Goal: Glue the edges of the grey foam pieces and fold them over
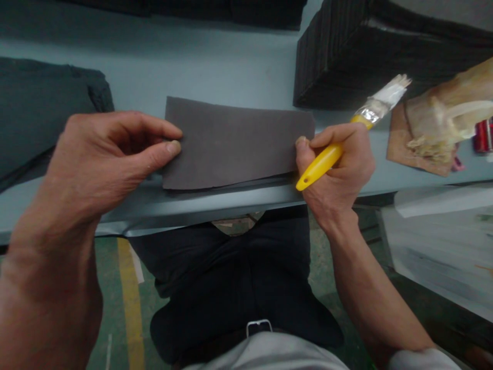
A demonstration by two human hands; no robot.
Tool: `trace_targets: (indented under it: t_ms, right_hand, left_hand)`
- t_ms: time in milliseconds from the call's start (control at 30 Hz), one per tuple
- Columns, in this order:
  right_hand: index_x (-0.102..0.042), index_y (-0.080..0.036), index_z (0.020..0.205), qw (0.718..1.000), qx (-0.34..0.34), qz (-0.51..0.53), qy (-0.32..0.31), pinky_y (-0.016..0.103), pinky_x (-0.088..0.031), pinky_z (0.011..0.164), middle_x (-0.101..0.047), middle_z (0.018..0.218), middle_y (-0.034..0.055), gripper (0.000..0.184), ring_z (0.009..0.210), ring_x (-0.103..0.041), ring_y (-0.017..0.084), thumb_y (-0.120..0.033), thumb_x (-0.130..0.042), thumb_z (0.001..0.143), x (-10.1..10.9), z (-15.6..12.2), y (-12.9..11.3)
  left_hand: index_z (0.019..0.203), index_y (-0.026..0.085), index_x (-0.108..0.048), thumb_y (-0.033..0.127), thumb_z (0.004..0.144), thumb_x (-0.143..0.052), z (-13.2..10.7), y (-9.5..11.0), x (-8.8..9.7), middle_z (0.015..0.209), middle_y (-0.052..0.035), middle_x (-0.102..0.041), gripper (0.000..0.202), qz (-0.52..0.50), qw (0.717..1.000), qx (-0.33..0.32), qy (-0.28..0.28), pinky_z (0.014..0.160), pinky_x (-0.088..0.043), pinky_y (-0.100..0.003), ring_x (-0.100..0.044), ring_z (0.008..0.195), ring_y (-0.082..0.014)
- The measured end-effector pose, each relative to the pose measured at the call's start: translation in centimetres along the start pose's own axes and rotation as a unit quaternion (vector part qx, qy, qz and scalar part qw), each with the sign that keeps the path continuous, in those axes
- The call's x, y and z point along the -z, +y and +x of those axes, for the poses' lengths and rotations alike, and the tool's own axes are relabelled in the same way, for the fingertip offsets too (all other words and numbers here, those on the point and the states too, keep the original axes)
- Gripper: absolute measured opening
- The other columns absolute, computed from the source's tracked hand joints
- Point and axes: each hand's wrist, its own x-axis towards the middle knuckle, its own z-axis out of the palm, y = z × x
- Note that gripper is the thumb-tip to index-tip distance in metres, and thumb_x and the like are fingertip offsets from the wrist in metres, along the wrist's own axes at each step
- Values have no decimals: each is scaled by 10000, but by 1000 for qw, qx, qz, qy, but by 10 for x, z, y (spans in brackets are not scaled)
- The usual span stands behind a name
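Observation:
A dark grey sheet of foam or fabric (234,144) lies flat on the pale blue-grey table (215,72), its near edge close to the table's front edge. My left hand (115,149) pinches the sheet's left edge between thumb and fingers. My right hand (335,169) grips a yellow-handled paint brush (321,164) whose bristles are caked with white residue, and its fingertips touch the sheet's right edge. The brush head points up and to the right, above the table.
A stack of black sheets (358,56) stands at the upper right. A folded dark cloth (42,108) lies at the left. On a brown card (400,144) at the right sits a crusted, glue-covered bag (442,113), with a red can (483,136) beyond it. A translucent plastic sheet (435,246) hangs below the right edge.

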Motion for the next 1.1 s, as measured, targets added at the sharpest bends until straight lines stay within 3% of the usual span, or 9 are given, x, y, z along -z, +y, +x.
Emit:
trace_targets:
  t_ms: [133,300,500,867,1100]
  right_hand:
    - [-576,-263,914,1000,22,0,17,352,-564,666,-661,826,-15,216,660,-631,146,-400,-710,1014,-1,0,-3]
    - [-584,-268,885,999,19,-39,16,347,-568,658,-650,817,-2,293,692,-631,157,-506,-692,1018,-3,0,-1]
    - [-587,-279,882,998,36,-47,33,351,-572,674,-638,819,2,288,699,-623,165,-515,-693,1009,-3,-1,2]
    - [-575,-265,869,998,61,-7,29,313,-532,616,-622,777,-33,195,636,-598,137,-335,-725,972,-3,0,-5]
    - [-569,-285,909,999,27,-24,7,343,-556,658,-620,818,-14,258,687,-615,160,-476,-714,1006,-4,-4,6]
  left_hand:
    - [1106,213,-875,498,820,-808,1,-5,2,872,41,-784,410,11,1000,-10,4,867,-626,-316,-694,789,-125]
    - [1111,212,-876,514,821,-805,1,-9,1,869,36,-779,425,23,1000,-5,13,920,-645,-378,-700,804,-139]
    - [1100,216,-875,554,796,-774,-2,-3,-1,746,51,-702,466,27,999,10,17,828,-624,-306,-635,698,-98]
    - [1098,236,-878,528,794,-766,-5,-3,-2,816,65,-743,436,21,999,10,27,810,-587,-256,-671,768,-100]
    - [1108,214,-873,528,789,-760,-6,0,-3,817,53,-734,461,15,1000,14,21,866,-620,-321,-654,758,-108]
